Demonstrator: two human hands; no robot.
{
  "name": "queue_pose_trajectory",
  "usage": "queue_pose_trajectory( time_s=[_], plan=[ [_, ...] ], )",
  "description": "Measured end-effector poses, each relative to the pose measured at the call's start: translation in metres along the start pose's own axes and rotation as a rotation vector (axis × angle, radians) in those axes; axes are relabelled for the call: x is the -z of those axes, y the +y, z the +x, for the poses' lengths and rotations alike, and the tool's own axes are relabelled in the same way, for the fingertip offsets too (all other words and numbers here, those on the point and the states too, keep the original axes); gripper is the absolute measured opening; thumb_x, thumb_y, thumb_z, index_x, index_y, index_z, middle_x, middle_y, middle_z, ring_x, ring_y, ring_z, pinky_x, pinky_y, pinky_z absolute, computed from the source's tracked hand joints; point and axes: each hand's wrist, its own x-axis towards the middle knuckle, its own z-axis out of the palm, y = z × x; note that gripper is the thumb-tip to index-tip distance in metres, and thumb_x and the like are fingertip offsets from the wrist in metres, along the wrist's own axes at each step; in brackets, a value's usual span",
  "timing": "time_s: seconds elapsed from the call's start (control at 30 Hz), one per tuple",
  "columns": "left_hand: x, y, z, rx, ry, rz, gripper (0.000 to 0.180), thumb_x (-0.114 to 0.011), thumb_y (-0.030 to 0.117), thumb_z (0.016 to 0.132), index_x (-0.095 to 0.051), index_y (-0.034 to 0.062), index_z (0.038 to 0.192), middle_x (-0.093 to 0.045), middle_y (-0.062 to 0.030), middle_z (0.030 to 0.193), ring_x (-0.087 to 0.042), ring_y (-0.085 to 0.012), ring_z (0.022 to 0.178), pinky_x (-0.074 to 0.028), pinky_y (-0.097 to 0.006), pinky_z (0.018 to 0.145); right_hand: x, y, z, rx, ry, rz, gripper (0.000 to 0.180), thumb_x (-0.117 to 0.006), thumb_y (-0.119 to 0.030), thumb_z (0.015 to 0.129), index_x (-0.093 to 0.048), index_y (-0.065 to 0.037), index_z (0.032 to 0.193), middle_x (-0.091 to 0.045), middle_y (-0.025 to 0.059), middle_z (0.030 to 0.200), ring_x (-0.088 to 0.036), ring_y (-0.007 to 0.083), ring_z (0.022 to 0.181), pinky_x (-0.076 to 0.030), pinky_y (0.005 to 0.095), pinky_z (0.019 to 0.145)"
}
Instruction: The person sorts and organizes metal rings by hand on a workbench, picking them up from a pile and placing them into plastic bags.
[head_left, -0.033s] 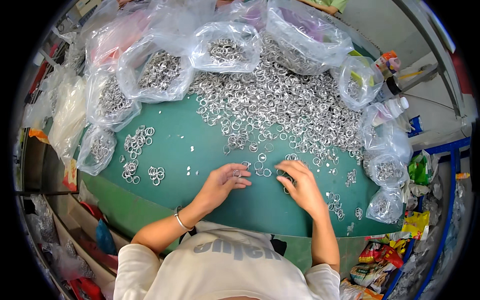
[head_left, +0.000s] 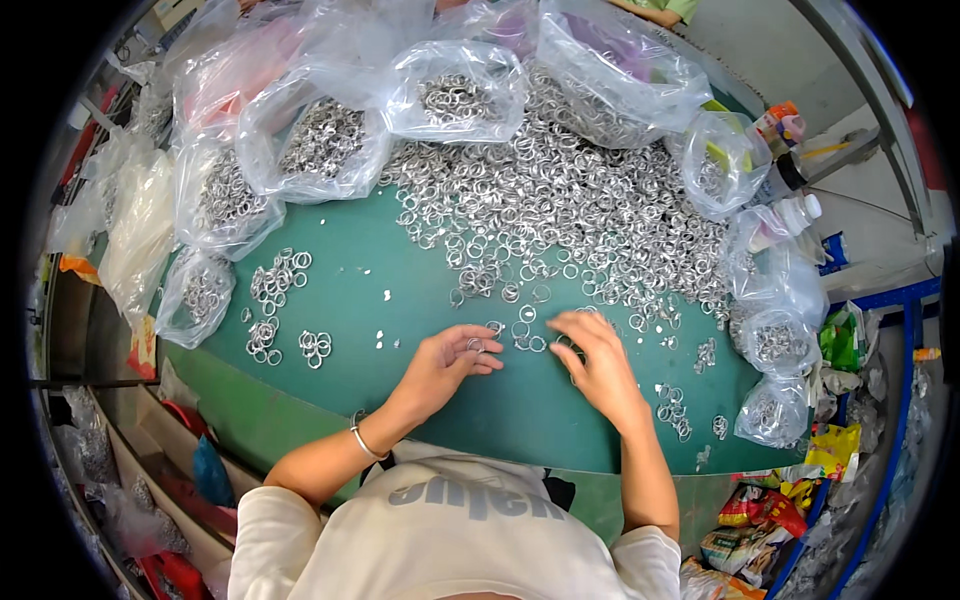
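Clear plastic bags (head_left: 320,150) heaped with metal rings ringing the green worktop (head_left: 400,290) beyond both hands, left hand (head_left: 445,362) grip pinching a small ring (head_left: 476,345), right hand (head_left: 598,362) fingers spread over loose rings (head_left: 530,335), fingertips partly hidden.

surface: green table (head_left: 360,290) | right: blue metal frame (head_left: 905,300) | floor: pale grey (head_left: 860,130)

Far edge: clear plastic bags (head_left: 320,150) of metal rings
Right rim: white bottles (head_left: 790,212), snack wrappers (head_left: 750,510)
Left: small ring clusters (head_left: 280,275)
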Motion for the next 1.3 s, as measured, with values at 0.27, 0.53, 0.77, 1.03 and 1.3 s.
queue_pose_trajectory(
  time_s=[0.27, 0.53, 0.77, 1.03, 1.3],
  plan=[
    [0.004, 0.002, 0.006, -0.124, 0.14, 0.228, 0.028, -0.046, 0.0, 0.092, -0.047, -0.0059, 0.12, -0.064, -0.0148, 0.098, -0.064, -0.0173, 0.083, -0.052, -0.027, 0.075, -0.03, 0.011, 0.024, -0.011, 0.133, -0.357, 0.012, -0.064, -0.004, 0.075, -0.061, -0.002, 0.086, -0.055, 0.0091, 0.096, -0.049, 0.0264, 0.089, -0.037, 0.0379, 0.077],
    [0.006, 0.009, 0.003, 0.008, 0.125, 0.281, 0.019, -0.049, 0.002, 0.092, -0.057, -0.0066, 0.107, -0.065, -0.0115, 0.084, -0.061, -0.0119, 0.067, -0.051, -0.024, 0.064, -0.035, -0.023, 0.013, 0.092, 0.089, -0.22, 0.024, -0.067, -0.006, 0.073, -0.06, -0.003, 0.096, -0.054, 0.0103, 0.104, -0.049, 0.027, 0.096, -0.037, 0.0387, 0.08],
    [0.011, 0.01, -0.007, 0.046, 0.075, 0.311, 0.02, -0.051, 0.003, 0.091, -0.058, -0.0055, 0.108, -0.064, -0.0087, 0.084, -0.057, -0.0091, 0.068, -0.048, -0.022, 0.066, -0.035, -0.02, 0.026, 0.067, 0.147, -0.039, 0.011, -0.067, -0.002, 0.074, -0.064, -0.002, 0.084, -0.062, 0.0065, 0.083, -0.055, 0.0238, 0.077, -0.041, 0.034, 0.074],
    [-0.002, 0.011, 0.0, 0.072, -0.068, -0.003, 0.027, -0.054, 0.005, 0.09, -0.053, -0.0043, 0.115, -0.063, -0.0099, 0.091, -0.06, -0.0126, 0.078, -0.05, -0.026, 0.073, -0.03, -0.025, 0.009, -0.047, 0.113, 0.292, 0.013, -0.07, 0.003, 0.07, -0.067, 0.0, 0.082, -0.066, 0.0097, 0.082, -0.059, 0.0225, 0.07, -0.046, 0.0307, 0.065],
    [-0.008, 0.006, 0.004, 0.108, -0.011, -0.079, 0.023, -0.054, 0.003, 0.089, -0.055, -0.0043, 0.111, -0.063, -0.0133, 0.094, -0.062, -0.0165, 0.081, -0.052, -0.028, 0.075, -0.024, -0.021, -0.005, -0.294, 0.185, 0.414, 0.008, -0.069, 0.002, 0.074, -0.064, -0.001, 0.081, -0.067, 0.0095, 0.084, -0.062, 0.0199, 0.075, -0.047, 0.0292, 0.068]
  ],
)
